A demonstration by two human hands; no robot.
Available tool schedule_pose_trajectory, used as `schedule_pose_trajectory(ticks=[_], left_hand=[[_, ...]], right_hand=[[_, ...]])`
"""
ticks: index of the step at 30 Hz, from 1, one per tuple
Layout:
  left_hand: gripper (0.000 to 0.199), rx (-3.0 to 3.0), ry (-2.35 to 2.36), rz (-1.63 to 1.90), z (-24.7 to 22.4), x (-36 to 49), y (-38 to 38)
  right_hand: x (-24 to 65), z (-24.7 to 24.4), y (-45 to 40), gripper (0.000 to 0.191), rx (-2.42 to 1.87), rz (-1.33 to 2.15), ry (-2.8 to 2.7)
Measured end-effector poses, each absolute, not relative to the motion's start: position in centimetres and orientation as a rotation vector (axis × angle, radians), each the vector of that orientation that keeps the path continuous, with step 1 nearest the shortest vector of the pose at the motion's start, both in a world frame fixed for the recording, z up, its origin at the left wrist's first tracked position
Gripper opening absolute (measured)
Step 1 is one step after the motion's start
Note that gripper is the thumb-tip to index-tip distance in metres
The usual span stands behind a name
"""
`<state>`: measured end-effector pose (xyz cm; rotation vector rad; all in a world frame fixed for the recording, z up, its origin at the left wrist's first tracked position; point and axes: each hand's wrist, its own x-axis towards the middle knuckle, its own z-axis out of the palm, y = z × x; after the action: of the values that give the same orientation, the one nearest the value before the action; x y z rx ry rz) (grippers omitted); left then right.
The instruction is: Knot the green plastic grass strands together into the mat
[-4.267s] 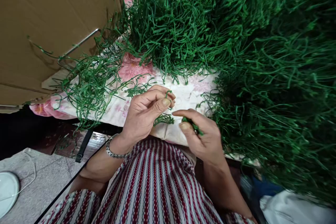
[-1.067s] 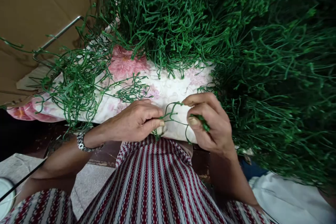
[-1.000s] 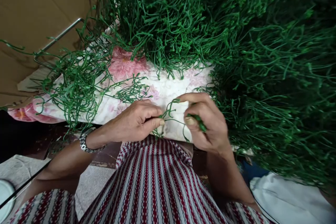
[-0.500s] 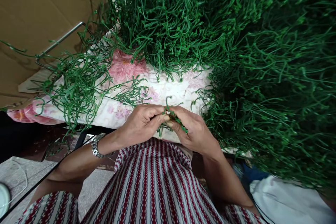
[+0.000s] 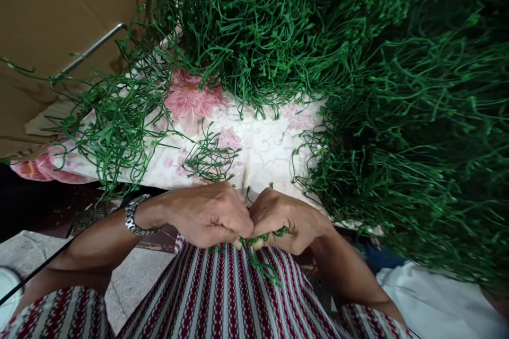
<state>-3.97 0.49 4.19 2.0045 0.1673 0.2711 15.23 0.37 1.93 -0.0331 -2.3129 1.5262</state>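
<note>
Our left hand (image 5: 210, 214) and right hand (image 5: 284, 218) are fisted knuckle to knuckle, both grips closed on one green sprig (image 5: 260, 265) whose loose end hangs just below them over our striped lap (image 5: 234, 296). Just above the grip lies the floral cloth (image 5: 262, 148) with a small tuft (image 5: 209, 158) on it, a loose tangle (image 5: 115, 122) up to the left, and the big heap (image 5: 358, 63) rising above and to the right.
</note>
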Motion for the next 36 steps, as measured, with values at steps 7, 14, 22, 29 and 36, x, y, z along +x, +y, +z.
schedule_pose_trajectory(ticks=[7,14,22,29,36], left_hand=[[0.026,1.85,0.082,0.296,3.6,-4.1,0.6],[0.019,1.468,0.771,0.731,3.2,-4.1,1.4],[0.016,1.379,0.989,0.987,3.2,-2.3,1.1],[0.012,1.265,0.949,1.208,2.1,-1.4,0.8],[0.016,1.274,0.921,0.96,2.5,-3.1,0.5]], right_hand=[[15.3,1.7,0.7,0.026,0.095,1.75,-2.201],[17.1,4.0,0.6,0.025,-0.785,1.403,-1.881],[14.9,3.1,0.3,0.016,-1.138,1.064,-1.853],[13.7,2.5,0.2,0.016,-1.153,1.113,-1.87],[14.0,2.4,0.1,0.013,-1.068,1.045,-1.873]])
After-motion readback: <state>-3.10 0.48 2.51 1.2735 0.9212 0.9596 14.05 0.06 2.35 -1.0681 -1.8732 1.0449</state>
